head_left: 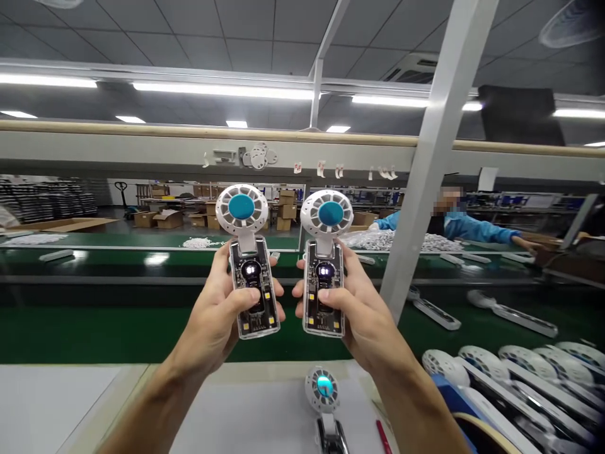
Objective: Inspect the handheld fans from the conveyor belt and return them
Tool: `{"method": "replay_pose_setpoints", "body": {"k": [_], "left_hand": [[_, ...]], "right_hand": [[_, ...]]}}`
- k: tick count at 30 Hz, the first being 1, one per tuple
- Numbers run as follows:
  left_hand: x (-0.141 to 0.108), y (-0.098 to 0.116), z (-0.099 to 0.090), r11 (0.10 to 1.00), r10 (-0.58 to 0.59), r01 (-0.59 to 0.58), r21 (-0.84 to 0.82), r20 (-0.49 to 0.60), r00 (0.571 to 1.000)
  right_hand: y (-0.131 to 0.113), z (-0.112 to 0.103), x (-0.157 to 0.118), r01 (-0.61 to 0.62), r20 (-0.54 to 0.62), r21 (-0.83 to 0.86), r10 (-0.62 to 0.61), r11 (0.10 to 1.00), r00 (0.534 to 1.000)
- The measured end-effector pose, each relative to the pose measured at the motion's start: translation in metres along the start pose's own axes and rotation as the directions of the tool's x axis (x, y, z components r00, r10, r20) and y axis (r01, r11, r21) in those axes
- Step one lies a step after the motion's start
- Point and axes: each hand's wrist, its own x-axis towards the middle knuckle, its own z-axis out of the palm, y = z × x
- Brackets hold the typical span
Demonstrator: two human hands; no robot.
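Note:
My left hand grips a small handheld fan with a transparent body, a white round head and a teal centre. My right hand holds a matching fan beside it. Both fans are upright with a gap between them, and a lit display shows on each body. My thumbs rest on the fronts, just below the displays. Below them, on the white worktop, lies another fan with a glowing cyan centre.
At the lower right, several fans lie in a row beside a blue bin edge and a red pen. A green conveyor runs across behind. A slanted metal post stands right. Beyond it, a person in blue sleeves reaches out.

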Motion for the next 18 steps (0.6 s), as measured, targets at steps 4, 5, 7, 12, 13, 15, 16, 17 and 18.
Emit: {"method": "replay_pose_setpoints", "body": {"k": [4,5,7,12,13,15,16,17,18], "left_hand": [[0.002,-0.002,0.001,1.000,-0.003,0.004,-0.029,0.025,1.000],[0.003,-0.002,0.001,0.999,0.002,-0.001,-0.033,0.028,1.000],[0.003,-0.002,0.002,0.999,-0.002,0.003,-0.041,0.018,1.000],[0.002,-0.001,0.004,0.998,-0.025,0.025,-0.051,0.012,1.000],[0.002,-0.002,0.005,0.998,-0.019,0.019,-0.054,0.013,1.000],[0.002,-0.003,0.005,0.998,-0.011,0.012,-0.061,0.005,1.000],[0.002,-0.003,0.005,0.998,-0.012,0.012,-0.064,0.003,1.000],[0.002,-0.004,0.005,0.998,-0.017,0.017,-0.067,0.001,1.000],[0.002,-0.004,0.005,0.997,-0.024,0.024,-0.071,0.000,1.000]], "right_hand": [[0.002,-0.004,0.002,0.014,0.001,-0.028,-0.014,0.999,1.000],[0.003,-0.005,0.003,0.019,-0.004,-0.036,-0.019,0.999,1.000],[0.004,-0.006,0.003,0.022,-0.017,-0.044,-0.023,0.999,1.000],[0.001,0.001,0.000,-0.008,-0.050,-0.049,0.006,0.999,0.999],[-0.001,0.003,-0.001,-0.012,-0.058,-0.048,0.009,0.999,0.998],[-0.003,0.007,-0.003,-0.013,-0.066,-0.043,0.010,0.999,0.998],[-0.003,0.008,-0.003,-0.011,-0.062,-0.040,0.009,0.999,0.998],[-0.003,0.008,-0.003,-0.009,-0.056,-0.040,0.007,0.999,0.998],[-0.003,0.008,-0.003,-0.008,-0.048,-0.043,0.006,0.999,0.999]]}}
